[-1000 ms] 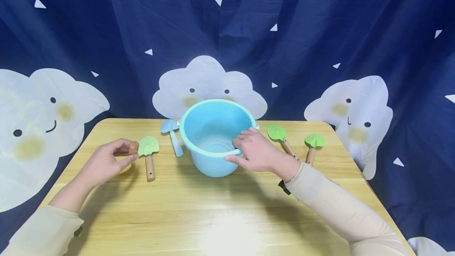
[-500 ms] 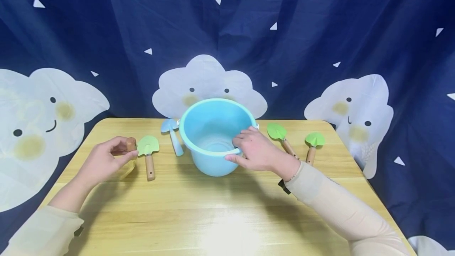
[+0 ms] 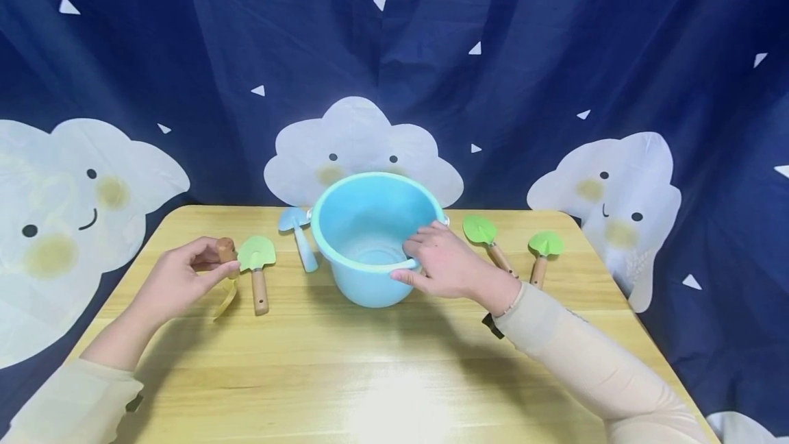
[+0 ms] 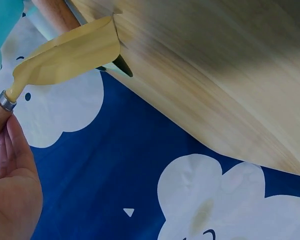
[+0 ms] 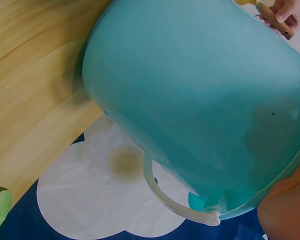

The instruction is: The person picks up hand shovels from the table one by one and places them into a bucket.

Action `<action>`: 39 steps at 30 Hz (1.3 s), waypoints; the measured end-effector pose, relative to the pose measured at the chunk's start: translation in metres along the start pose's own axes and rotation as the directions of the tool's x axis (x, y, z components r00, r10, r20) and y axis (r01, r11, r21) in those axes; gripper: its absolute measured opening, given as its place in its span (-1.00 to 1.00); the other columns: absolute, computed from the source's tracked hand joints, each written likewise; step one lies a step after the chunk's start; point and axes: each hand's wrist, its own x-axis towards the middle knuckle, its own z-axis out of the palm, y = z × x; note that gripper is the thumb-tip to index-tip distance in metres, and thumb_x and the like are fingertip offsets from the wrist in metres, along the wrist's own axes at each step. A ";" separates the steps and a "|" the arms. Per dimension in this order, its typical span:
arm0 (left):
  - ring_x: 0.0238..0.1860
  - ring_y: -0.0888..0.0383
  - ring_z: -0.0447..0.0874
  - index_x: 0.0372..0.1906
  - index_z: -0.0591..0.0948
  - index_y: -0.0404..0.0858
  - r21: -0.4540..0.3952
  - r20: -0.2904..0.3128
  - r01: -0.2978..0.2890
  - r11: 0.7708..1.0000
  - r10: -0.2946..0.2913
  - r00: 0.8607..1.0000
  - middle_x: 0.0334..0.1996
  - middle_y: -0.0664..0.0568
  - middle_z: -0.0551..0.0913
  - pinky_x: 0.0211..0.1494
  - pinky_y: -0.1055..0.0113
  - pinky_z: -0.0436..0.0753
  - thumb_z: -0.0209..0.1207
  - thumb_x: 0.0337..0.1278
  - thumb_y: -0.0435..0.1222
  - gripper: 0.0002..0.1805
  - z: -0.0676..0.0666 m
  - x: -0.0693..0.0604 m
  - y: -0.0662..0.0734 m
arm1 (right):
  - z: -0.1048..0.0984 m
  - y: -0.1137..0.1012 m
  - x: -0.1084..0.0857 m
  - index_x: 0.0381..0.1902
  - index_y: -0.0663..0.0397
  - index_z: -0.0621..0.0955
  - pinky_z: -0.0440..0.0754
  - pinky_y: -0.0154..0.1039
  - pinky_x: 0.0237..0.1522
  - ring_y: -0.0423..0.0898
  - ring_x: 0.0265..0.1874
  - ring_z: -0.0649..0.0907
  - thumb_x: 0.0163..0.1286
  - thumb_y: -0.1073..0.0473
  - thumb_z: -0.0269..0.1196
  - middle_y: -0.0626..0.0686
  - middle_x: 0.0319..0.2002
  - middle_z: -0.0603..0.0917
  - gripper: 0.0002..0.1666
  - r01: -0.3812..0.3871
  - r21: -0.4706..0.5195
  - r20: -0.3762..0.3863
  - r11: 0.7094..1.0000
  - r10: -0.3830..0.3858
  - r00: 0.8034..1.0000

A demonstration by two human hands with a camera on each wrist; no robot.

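In the head view my left hand (image 3: pixel 179 279) pinches the wooden handle of a small yellow trowel (image 3: pixel 227 297) between thumb and fingers. The blade hangs downward, above the left part of the table; the left wrist view shows the yellow trowel (image 4: pixel 72 52) whole but for its handle end. My right hand (image 3: pixel 446 259) grips the near right rim of a light blue bucket (image 3: pixel 370 286), thumb outside and fingers over the inside. The bucket stands upright at the table's middle. Just right of the yellow trowel lies a pale green spade (image 3: pixel 259 273) with a wooden handle.
A small blue shovel (image 3: pixel 302 242) lies left of the bucket. Two green trowels, one leaf-shaped (image 3: pixel 483 231) and one broader (image 3: pixel 545 245), lie to its right. The wooden table (image 3: pixel 296 375) ends at the back before a dark blue cloud-print curtain (image 3: pixel 419 33).
The yellow trowel has turned in my left hand, its handle tipping upright and its blade swinging down into sight. My right hand and the bucket have stayed put.
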 end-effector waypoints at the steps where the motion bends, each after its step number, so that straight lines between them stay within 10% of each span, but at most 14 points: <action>1: -0.28 0.57 0.60 -0.21 0.63 -0.17 -0.005 0.000 -0.004 1.000 0.004 1.000 -0.21 -0.12 0.75 -0.24 0.68 0.53 0.46 0.09 -0.20 -0.75 0.000 0.000 0.000 | 0.000 0.000 0.000 -0.53 -0.08 0.38 0.31 -0.17 -0.14 -0.14 -0.47 0.34 0.45 -0.55 -0.41 -0.17 -0.58 0.33 -0.19 -0.001 0.000 0.003 1.000 0.001 1.000; 39: -0.31 0.49 0.67 -0.19 0.69 -0.23 -0.110 -0.008 -0.038 0.993 0.037 0.999 -0.32 0.07 0.75 -0.25 0.61 0.57 0.43 0.12 -0.27 -0.80 -0.015 0.026 0.041 | -0.002 -0.001 0.000 -0.51 -0.07 0.41 0.32 -0.16 -0.13 -0.13 -0.46 0.36 0.47 -0.52 -0.30 -0.17 -0.57 0.35 -0.24 -0.004 0.016 0.021 1.000 0.004 1.000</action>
